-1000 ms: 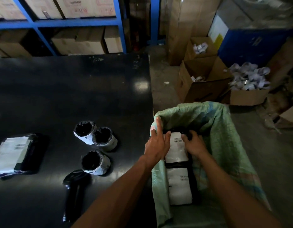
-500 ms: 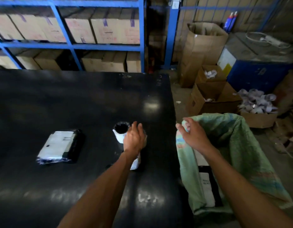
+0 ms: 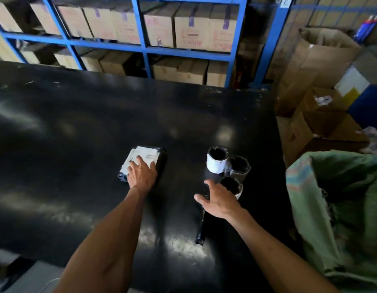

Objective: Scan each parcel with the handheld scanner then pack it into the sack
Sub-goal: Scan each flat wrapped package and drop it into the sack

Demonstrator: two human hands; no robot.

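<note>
I am pressing my open left hand [image 3: 142, 176] onto the flat parcel [image 3: 144, 158], my open right hand [image 3: 220, 203] hovering over the scanner [image 3: 201, 227], 3 rolled parcels [image 3: 225, 166] beyond it still unpacked.

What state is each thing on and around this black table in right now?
Flat parcel: lying on the table, under the left hand.
Three cylinder parcels: upright, clustered.
Scanner: lying on the table.
Right hand: open, over the scanner.
Sack: mouth open, beside the table.
</note>
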